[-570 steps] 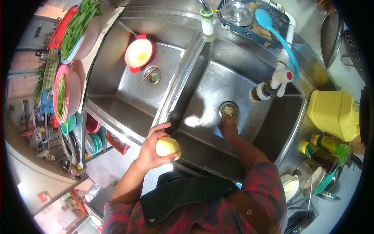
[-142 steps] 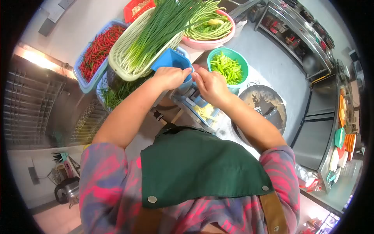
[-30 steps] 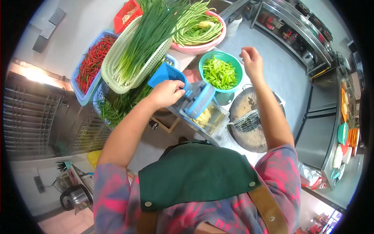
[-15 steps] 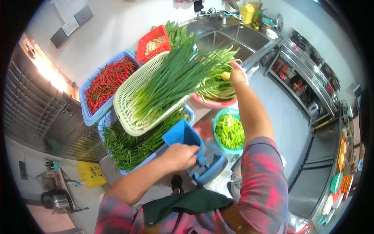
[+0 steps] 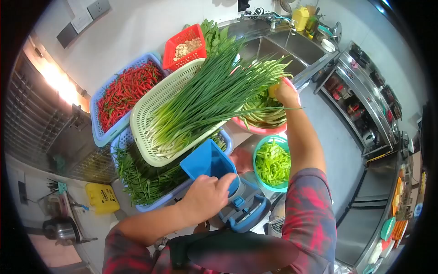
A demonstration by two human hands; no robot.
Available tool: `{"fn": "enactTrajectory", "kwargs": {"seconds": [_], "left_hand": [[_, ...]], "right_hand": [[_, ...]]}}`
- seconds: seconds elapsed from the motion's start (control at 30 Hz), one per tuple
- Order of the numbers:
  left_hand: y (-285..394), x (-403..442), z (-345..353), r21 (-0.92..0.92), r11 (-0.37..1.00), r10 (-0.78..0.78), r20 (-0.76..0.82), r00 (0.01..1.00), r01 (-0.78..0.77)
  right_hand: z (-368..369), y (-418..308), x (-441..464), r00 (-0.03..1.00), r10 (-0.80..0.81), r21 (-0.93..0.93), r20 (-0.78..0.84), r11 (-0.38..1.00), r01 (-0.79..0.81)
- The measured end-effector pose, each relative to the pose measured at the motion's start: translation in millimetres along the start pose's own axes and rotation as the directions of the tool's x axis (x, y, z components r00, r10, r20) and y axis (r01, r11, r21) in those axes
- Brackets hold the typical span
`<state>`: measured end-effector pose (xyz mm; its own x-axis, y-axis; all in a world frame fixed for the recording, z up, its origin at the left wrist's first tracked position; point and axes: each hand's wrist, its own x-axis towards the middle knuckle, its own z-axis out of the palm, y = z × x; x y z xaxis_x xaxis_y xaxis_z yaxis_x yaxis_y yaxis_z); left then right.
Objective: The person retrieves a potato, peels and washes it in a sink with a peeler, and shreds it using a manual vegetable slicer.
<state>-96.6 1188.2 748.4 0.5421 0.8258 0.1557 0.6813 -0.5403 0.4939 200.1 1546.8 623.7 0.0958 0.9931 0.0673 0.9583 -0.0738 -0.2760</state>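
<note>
My left hand (image 5: 207, 196) is closed at the near rim of a blue feed hopper (image 5: 200, 160), thumb pointing right. The hopper belongs to a blue and grey machine (image 5: 248, 212) in front of my body. My right hand (image 5: 286, 95) reaches into a pink basin (image 5: 258, 130) of long green beans (image 5: 276, 68). Its fingers curl around a yellowish thing (image 5: 273, 90) too small to name. Nearer me, a teal basin (image 5: 256, 170) holds cut light-green vegetable pieces (image 5: 273, 163). Spring onions (image 5: 200, 100) lie in a pale green basket (image 5: 139, 123), their tips hanging over the pink basin.
Left stand a blue basket (image 5: 94, 114) of red chillies (image 5: 127, 93) and another blue basket (image 5: 150, 205) of thin green vegetables (image 5: 146, 178). A red basket (image 5: 171, 48) holds pale pieces. Behind are a steel sink (image 5: 262, 50) and, right, a metal shelf (image 5: 346, 100).
The view has shifted slightly. My right hand has moved a little within the pink basin, its yellowish thing now closer against the fingers. My left hand stays at the hopper.
</note>
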Motion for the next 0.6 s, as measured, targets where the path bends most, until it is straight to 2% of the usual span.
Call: {"fn": "enactTrajectory", "kwargs": {"seconds": [0.07,0.1,0.17,0.2,0.23,0.27,0.3,0.33,0.37,0.43,0.5,0.57,0.6], "left_hand": [[-1.9,-3.4,-2.2,-0.052,0.998,-0.041,0.011,0.999,0.041],[-2.3,-6.5,-2.6,-0.081,0.995,-0.062,0.019,0.998,0.063],[-2.6,-11.2,-8.0,-0.094,0.993,-0.082,-0.082,0.993,0.075],[-3.9,-13.3,-13.8,-0.090,0.993,-0.087,-0.123,0.989,0.076],[-4.7,-14.5,-19.6,-0.086,0.993,-0.091,-0.163,0.982,0.078],[-0.5,-15.7,-29.0,-0.135,0.979,-0.174,-0.158,0.972,0.154],[-0.4,-16.3,-35.4,-0.139,0.981,-0.158,-0.178,0.971,0.134],[-1.4,-17.8,-41.1,-0.145,0.982,-0.151,-0.198,0.969,0.123],[-1.8,-21.7,-45.1,-0.157,0.980,-0.158,-0.213,0.964,0.125],[-1.1,-23.3,-55.5,-0.244,0.963,-0.177,-0.255,0.951,0.114],[-7.5,-23.0,-59.9,-0.418,0.898,-0.259,-0.254,0.932,0.136],[-18.7,-21.6,-60.3,-0.545,0.832,-0.302,-0.291,0.908,0.103],[-26.5,-20.3,-59.9,-0.599,0.795,-0.337,-0.296,0.894,0.101]], "right_hand": [[10.8,22.2,14.1,0.984,-0.130,0.107,-0.122,0.984,0.144],[4.6,30.7,12.5,0.993,-0.073,0.228,-0.088,0.969,0.092],[-9.1,44.5,11.1,1.000,0.027,0.449,-0.008,0.894,-0.021],[-41.4,35.7,-15.4,0.996,0.066,0.598,0.063,0.797,-0.090],[-56.0,43.1,-30.0,0.995,0.091,0.658,-0.038,0.752,-0.044],[-68.4,50.6,-46.4,0.983,0.124,0.710,-0.133,0.704,0.007],[-98.2,47.3,-76.3,0.971,0.193,0.775,-0.142,0.631,-0.013],[-119.9,54.7,-98.7,0.960,0.183,0.792,-0.212,0.608,0.059],[-147.1,49.9,-128.8,0.933,0.239,0.839,-0.267,0.535,0.103],[-182.5,60.7,-171.2,0.921,0.092,0.858,-0.379,0.408,0.313],[-225.5,17.2,-233.0,0.891,-0.261,0.781,-0.372,0.432,0.452],[-233.4,-47.8,-283.7,0.742,-0.571,0.540,-0.350,0.525,0.658],[-233.4,-77.2,-301.8,0.682,-0.699,0.458,-0.217,0.544,0.703]]}}
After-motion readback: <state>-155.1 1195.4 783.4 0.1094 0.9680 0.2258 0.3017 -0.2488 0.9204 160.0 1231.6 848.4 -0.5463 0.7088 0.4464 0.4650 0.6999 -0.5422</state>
